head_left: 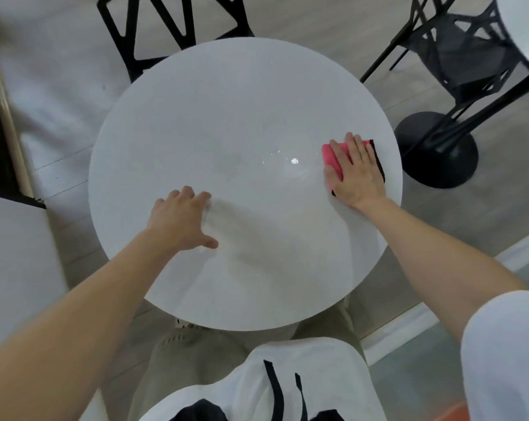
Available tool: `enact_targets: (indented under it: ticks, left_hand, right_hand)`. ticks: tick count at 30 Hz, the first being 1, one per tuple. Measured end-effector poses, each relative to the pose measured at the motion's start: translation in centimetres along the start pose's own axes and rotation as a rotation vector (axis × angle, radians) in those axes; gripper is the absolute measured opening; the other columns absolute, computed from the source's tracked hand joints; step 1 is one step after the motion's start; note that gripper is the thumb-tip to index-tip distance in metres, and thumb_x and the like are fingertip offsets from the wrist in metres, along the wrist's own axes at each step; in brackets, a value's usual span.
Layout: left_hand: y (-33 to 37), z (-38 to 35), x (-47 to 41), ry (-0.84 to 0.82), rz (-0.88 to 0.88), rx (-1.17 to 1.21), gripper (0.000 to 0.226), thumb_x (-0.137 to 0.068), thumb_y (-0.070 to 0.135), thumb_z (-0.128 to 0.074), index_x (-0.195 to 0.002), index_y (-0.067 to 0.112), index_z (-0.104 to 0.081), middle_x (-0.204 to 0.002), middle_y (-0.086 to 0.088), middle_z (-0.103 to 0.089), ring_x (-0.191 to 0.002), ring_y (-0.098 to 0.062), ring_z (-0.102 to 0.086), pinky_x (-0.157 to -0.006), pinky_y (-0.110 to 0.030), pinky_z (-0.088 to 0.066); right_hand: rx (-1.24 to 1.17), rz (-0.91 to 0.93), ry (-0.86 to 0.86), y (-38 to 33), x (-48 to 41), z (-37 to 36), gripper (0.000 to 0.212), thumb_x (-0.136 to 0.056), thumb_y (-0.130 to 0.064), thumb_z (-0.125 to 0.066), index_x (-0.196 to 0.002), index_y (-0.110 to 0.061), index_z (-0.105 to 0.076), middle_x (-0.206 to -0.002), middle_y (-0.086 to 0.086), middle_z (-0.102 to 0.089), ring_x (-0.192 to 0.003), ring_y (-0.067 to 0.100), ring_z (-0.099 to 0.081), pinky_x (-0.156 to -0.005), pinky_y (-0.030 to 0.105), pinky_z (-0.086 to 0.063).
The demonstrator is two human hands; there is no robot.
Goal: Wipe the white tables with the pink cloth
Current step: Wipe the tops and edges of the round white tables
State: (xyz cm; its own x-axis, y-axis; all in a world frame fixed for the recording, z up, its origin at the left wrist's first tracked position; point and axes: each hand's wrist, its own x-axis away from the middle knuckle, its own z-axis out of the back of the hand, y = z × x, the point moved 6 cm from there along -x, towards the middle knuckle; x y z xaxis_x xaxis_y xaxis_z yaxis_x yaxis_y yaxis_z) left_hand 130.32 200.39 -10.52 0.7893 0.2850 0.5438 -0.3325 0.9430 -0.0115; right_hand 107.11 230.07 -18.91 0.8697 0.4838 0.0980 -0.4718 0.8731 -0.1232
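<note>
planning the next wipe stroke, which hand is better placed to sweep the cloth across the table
Right. The right hand lies flat on the pink cloth near the white table's right edge, so it can likely sweep leftward. The left hand rests on the tabletop, holding nothing.

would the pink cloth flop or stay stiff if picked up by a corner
Probably floppy: the cloth lies thin and flat under the right hand. Likely light: that hand mostly covers it. It should slide easily, since the table looks glossy.
</note>
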Motion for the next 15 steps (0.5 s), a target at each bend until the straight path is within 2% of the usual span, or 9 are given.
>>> enact_targets:
  ticks: [2,4,5,8,10,11,13,15]
  left_hand:
    - [1.0,0.6,-1.5,0.027,0.045,0.052,0.132,-0.064,0.074,-0.091,-0.167,0.036,-0.018,-0.169,-0.009,-0.027,-0.156,-0.034,-0.030,-0.119,-0.058,-0.041]
    - [2.4,1.1,-3.4,0.051,0.076,0.076,0.146,-0.061,0.072,-0.094,-0.169,0.038,-0.003,-0.176,-0.012,-0.007,-0.164,-0.037,-0.011,-0.122,-0.063,-0.036]
    - [3.3,1.5,-4.3,0.064,0.087,0.072,0.151,-0.058,0.072,-0.095,-0.169,0.039,0.003,-0.177,-0.012,0.000,-0.165,-0.037,-0.005,-0.122,-0.066,-0.034]
    - [6.3,2.5,-6.8,0.083,0.114,0.064,0.163,-0.051,0.069,-0.099,-0.167,0.043,0.011,-0.177,-0.009,0.009,-0.165,-0.038,0.001,-0.121,-0.069,-0.034]
    - [7.5,2.9,-8.2,0.060,0.146,0.101,0.165,-0.046,0.063,-0.104,-0.167,0.044,0.007,-0.177,-0.005,0.005,-0.164,-0.036,-0.004,-0.115,-0.070,-0.041]
    - [7.6,2.9,-8.6,0.042,0.168,0.135,0.164,-0.044,0.058,-0.106,-0.167,0.043,0.002,-0.176,-0.003,0.001,-0.163,-0.034,-0.008,-0.111,-0.070,-0.045]
    - [7.4,2.8,-9.1,0.024,0.193,0.169,0.163,-0.040,0.053,-0.108,-0.166,0.041,-0.006,-0.174,-0.001,-0.006,-0.160,-0.031,-0.015,-0.103,-0.068,-0.051]
    - [7.3,2.7,-9.2,0.028,0.197,0.159,0.162,-0.040,0.054,-0.108,-0.167,0.042,-0.007,-0.173,-0.001,-0.007,-0.158,-0.030,-0.019,-0.101,-0.065,-0.054]
  right_hand:
    - [0.005,-0.065,0.067,-0.7,0.2,0.5,0.071,-0.109,-0.058,-0.026,-0.172,-0.025,-0.028,-0.179,0.020,-0.018,-0.167,0.034,-0.012,-0.135,0.053,-0.008]
    - [-0.012,-0.103,0.155,-4.4,1.3,0.4,0.068,-0.111,-0.052,-0.029,-0.171,-0.020,-0.031,-0.176,0.026,-0.021,-0.166,0.039,-0.016,-0.134,0.057,-0.012]
    - [-0.031,-0.027,0.152,-7.1,2.3,-0.1,0.066,-0.112,-0.049,-0.030,-0.171,-0.019,-0.031,-0.176,0.027,-0.021,-0.166,0.040,-0.015,-0.134,0.057,-0.012]
    - [-0.110,0.439,0.039,-12.4,6.3,-1.2,0.060,-0.115,-0.044,-0.038,-0.171,-0.022,-0.032,-0.179,0.019,-0.017,-0.168,0.032,-0.008,-0.135,0.055,-0.010]
    - [-0.094,0.652,-0.011,-10.5,7.3,-1.0,0.060,-0.115,-0.047,-0.042,-0.171,-0.027,-0.030,-0.181,0.012,-0.013,-0.169,0.027,-0.004,-0.136,0.052,-0.009]
    - [-0.083,0.701,-0.041,-8.6,7.2,-0.9,0.061,-0.115,-0.049,-0.042,-0.171,-0.030,-0.029,-0.181,0.008,-0.012,-0.169,0.024,-0.003,-0.137,0.050,-0.009]
    - [-0.046,0.699,-0.088,-3.9,5.0,-0.5,0.064,-0.113,-0.052,-0.042,-0.172,-0.033,-0.025,-0.182,0.003,-0.009,-0.169,0.020,0.000,-0.137,0.049,-0.007]
    - [0.003,0.608,-0.075,1.0,0.2,0.7,0.066,-0.113,-0.053,-0.039,-0.173,-0.034,-0.021,-0.182,0.005,-0.007,-0.169,0.021,0.000,-0.136,0.051,-0.009]
